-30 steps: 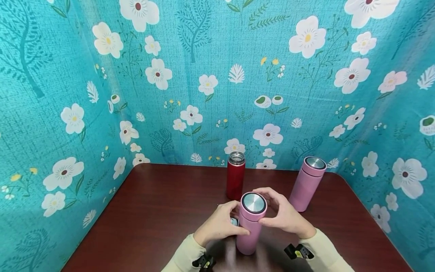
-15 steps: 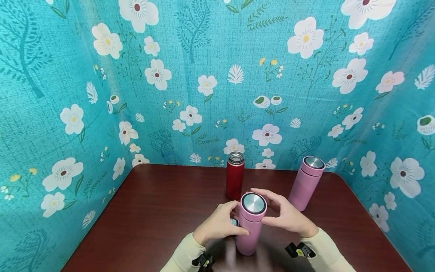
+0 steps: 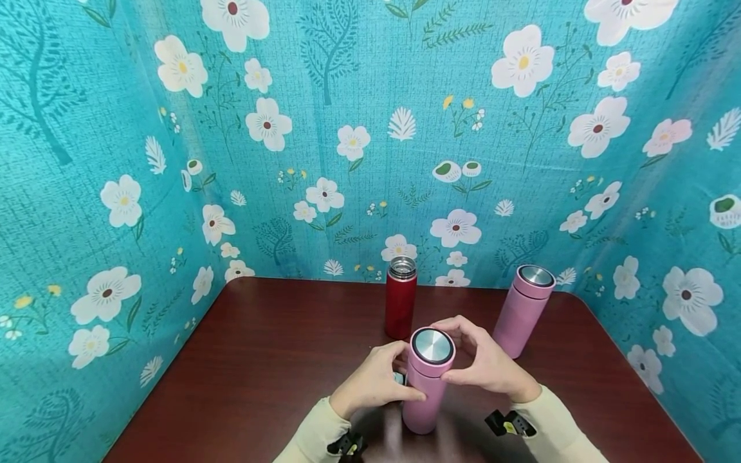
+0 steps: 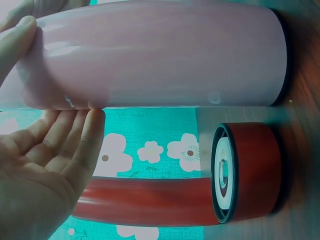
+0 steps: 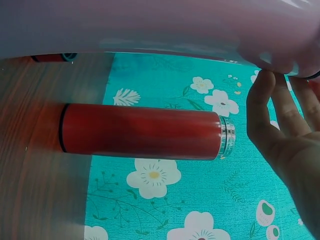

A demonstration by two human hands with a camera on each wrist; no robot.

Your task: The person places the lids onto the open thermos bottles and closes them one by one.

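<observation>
A pink thermos [image 3: 422,405] with a silver-topped lid [image 3: 433,346] stands upright near the front of the table. My left hand [image 3: 376,379] holds its body, thumb in front and fingers behind. At the lid and upper part is my right hand [image 3: 485,363], its thumb at the near side and its fingers reaching around the back. A red thermos [image 3: 401,305] without a lid stands behind, its metal neck exposed. In the left wrist view a red lid [image 4: 252,172] rests on the table; the pink thermos mostly hides it in the head view.
A second pink thermos [image 3: 523,312], lid on, stands at the back right, beyond my right hand. The dark wooden table [image 3: 278,347] ends at a blue flowered cloth [image 3: 359,161] at the back and sides.
My right thumb and fingers shift slightly along the lid's edge, outward half a second ago and back now. My left hand and the pink thermos stay in place.
</observation>
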